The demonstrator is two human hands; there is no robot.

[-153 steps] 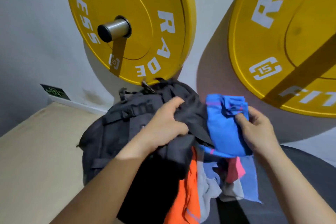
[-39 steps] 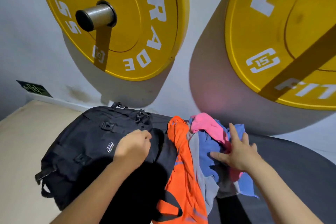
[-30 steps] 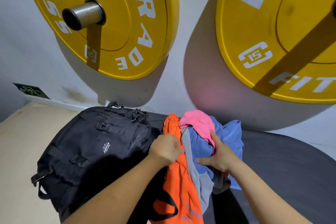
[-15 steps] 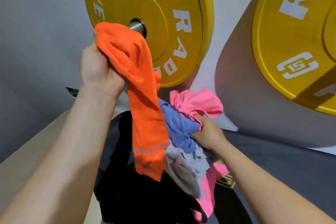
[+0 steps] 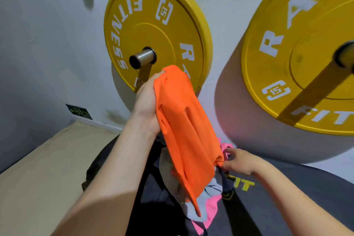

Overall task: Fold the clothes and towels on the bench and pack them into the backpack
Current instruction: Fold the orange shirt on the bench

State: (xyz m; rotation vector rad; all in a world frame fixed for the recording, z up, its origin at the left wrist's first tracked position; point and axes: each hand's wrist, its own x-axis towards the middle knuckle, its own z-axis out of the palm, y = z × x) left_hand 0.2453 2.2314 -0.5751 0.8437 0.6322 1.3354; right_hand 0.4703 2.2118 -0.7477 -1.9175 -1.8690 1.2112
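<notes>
**Item: orange shirt.** Lifted clear of the heap, where a second ago it lay flat on the pile beside the backpack. Hangs bunched and lengthwise in front of the near weight plate, not yet spread or folded.

**Left hand.** Raised to the height of the plate's steel hub, fingers wrapped round the upper end of the shirt, thumb side towards the camera. Carries the shirt's whole weight.

**Right hand.** Low, just above the bench, fingers curled at the shirt's lower corner and apparently pinching it. Half a second ago gripped the blue and pink bundle instead, now let go.

**Remaining pile.** Pink cloth and grey cloth, loose and crumpled, lying below the hanging shirt, touching each other. Blue piece not clearly seen now.

**Backpack.** Dark, lying at the bench's left end under the left forearm, partly hidden. Opening not visible.

**Bearing on task.** One garment now separated and held at both ends, which reads as the start of its fold. Nothing folded yet. Packing still to come. Likely next: draw the two ends apart to open the shirt flat over the bench.

**Background.** Second weight plate at right, pale floor at left.
</notes>
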